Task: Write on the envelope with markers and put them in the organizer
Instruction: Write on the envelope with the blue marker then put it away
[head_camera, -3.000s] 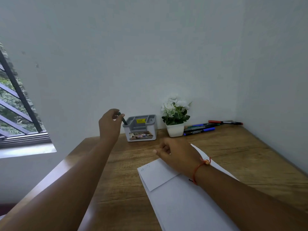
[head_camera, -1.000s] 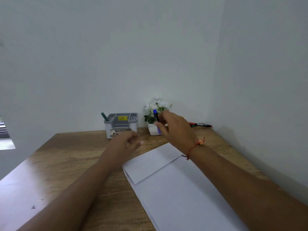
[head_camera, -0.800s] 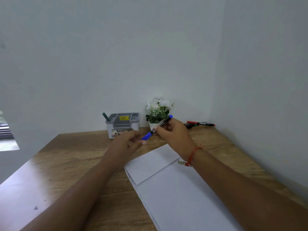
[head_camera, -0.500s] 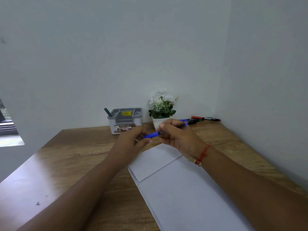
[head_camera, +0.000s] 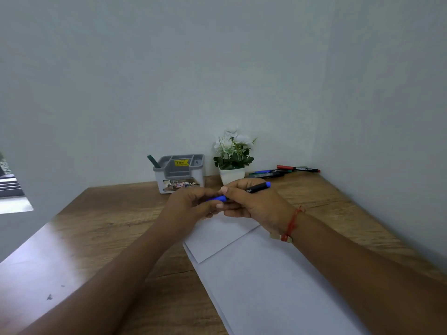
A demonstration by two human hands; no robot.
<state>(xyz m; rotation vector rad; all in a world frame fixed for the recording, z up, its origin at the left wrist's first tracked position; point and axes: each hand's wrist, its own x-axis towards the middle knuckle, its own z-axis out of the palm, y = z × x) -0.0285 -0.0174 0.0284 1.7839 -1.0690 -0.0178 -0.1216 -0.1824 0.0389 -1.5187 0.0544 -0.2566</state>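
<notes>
At frame centre the marker [head_camera: 257,188], likely light, stiff and slick, is gripped by its barrel in the right hand [head_camera: 257,205], its cap [head_camera: 219,199] pinched by the left hand [head_camera: 192,205].

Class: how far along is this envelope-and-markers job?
Done: one green marker stands in the organizer. In hand: the left hand and right hand hold the blue marker over the envelope, apparently uncapping it. Left: writing with it, storing it, then the markers by the wall.

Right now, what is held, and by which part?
A blue marker: the right hand grips its black barrel, the left hand pinches its blue cap end.
</notes>
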